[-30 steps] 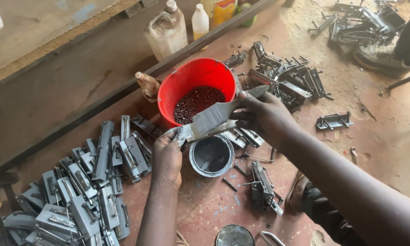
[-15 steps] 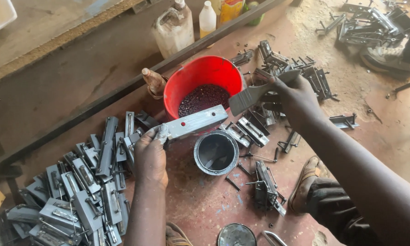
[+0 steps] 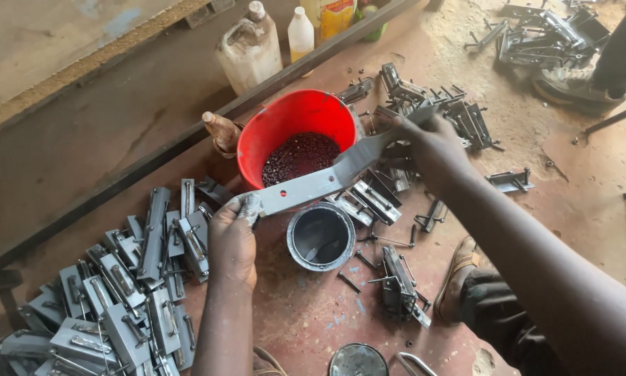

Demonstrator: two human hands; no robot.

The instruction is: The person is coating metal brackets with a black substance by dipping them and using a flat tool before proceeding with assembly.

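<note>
Pile at 8 o'clock: I see a heap of grey painted metal latch plates [image 3: 118, 292] spread over the reddish workshop floor [image 3: 313, 320], well apart from the bucket.

Left hand: my left hand [image 3: 233, 237], at 7 o'clock from the frame's middle, pinches the near end of the long flat grey metal strip [image 3: 327, 177] between thumb and fingers, closed tight on it.

Strip: it runs from 8 o'clock up to 2 o'clock, tilted, crossing just in front of the red plastic bucket of small dark pieces [image 3: 295, 139] and above the open grey paint tin [image 3: 321, 235].

Right hand: my right hand [image 3: 431, 143], at 2 o'clock, is wrapped over the strip's far end, fingers curled shut around it.

Unpainted stock at 1 o'clock: dark metal latch parts [image 3: 459, 115] lie scattered behind the right hand.

Far corner: another person's shoe [image 3: 570, 87] rests by more parts.

Risk, as I judge it: the strip hangs over the open tin, so a slipping grip could drop it in and splash paint; its edge could also catch the bucket rim and tip it.

Risk two: loose nails near the tin could snag my wrist.
</note>
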